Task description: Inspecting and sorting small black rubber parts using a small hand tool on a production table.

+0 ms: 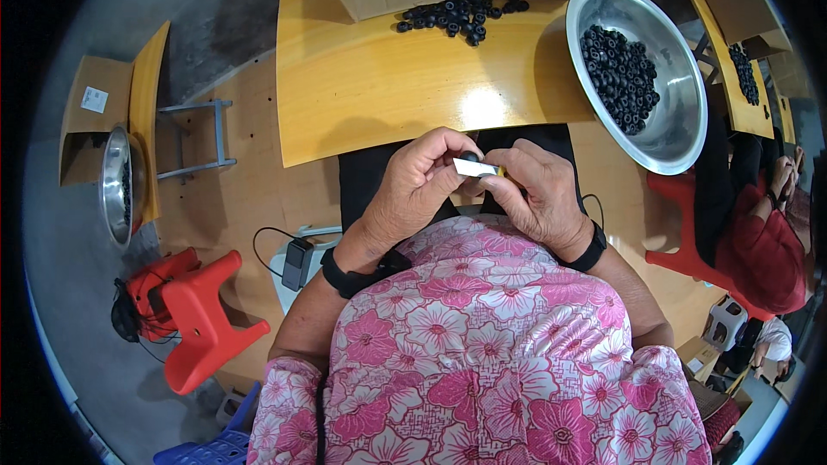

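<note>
Left hand (419, 182) pinching small black ring (469, 156) over lap, just off desk (388, 77) edge; right hand (543, 194) gripping flat metal blade (475, 168), pressing against ring, apparently trimming it.

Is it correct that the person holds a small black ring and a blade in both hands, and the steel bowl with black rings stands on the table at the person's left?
Not quite. In the head view the steel bowl with black rings stands at the person's right, on the table. The rest holds: left hand and right hand together hold a small black ring and a blade.
</note>
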A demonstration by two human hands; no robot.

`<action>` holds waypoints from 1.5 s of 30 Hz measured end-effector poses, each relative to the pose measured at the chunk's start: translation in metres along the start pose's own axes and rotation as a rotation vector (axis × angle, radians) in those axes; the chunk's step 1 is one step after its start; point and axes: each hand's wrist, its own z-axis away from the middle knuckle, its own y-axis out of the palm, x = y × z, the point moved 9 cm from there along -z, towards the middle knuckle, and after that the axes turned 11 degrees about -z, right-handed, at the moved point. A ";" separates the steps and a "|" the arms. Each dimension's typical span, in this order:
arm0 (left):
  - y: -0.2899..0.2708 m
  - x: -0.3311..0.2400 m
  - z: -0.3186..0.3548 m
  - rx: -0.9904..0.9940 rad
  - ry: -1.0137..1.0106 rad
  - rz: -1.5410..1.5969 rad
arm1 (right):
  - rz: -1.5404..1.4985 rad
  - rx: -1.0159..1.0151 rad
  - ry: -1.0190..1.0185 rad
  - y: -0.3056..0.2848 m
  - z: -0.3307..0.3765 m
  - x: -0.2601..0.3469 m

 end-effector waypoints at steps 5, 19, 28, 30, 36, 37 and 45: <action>0.001 -0.004 -0.001 0.006 -0.058 0.051 | -0.020 -0.004 0.000 0.000 -0.001 -0.001; -0.001 -0.010 -0.002 0.026 -0.005 0.060 | -0.018 0.009 0.031 0.000 -0.004 -0.002; -0.005 -0.008 0.000 0.005 0.037 -0.041 | -0.014 0.050 0.042 0.003 -0.004 0.000; -0.004 -0.008 0.000 0.020 0.029 -0.020 | -0.015 0.055 0.048 0.003 -0.004 0.000; -0.003 -0.012 0.000 0.033 0.018 0.012 | 0.000 0.051 0.028 0.003 -0.003 0.002; -0.003 -0.012 0.000 0.033 0.018 0.012 | -0.004 0.047 0.028 0.003 -0.003 0.002; 0.001 -0.003 0.002 0.059 -0.005 0.118 | 0.000 0.037 0.020 0.002 -0.001 0.004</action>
